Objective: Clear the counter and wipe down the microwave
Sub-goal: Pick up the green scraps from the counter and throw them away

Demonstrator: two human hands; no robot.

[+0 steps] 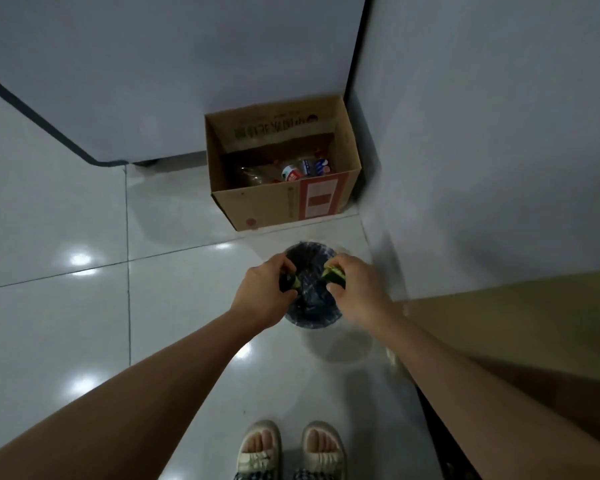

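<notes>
Both sets of fingers clenched on green scraps: left hand [262,287] pinching a dark green piece [290,282], right hand [352,284] gripping a green-yellow piece [333,274], likely rind. Held directly above lined bin [310,315], centre frame, on tiled floor [66,237]. To do well: keep both hands over bin mouth, release straight down, check nothing lands on tiles or slippers [291,448]. Cardboard box [281,202] above bin, upper centre: printed characters on inner flap, upside down and illegible; red label on front unreadable. Bottles [298,171] inside, labels unreadable.
</notes>
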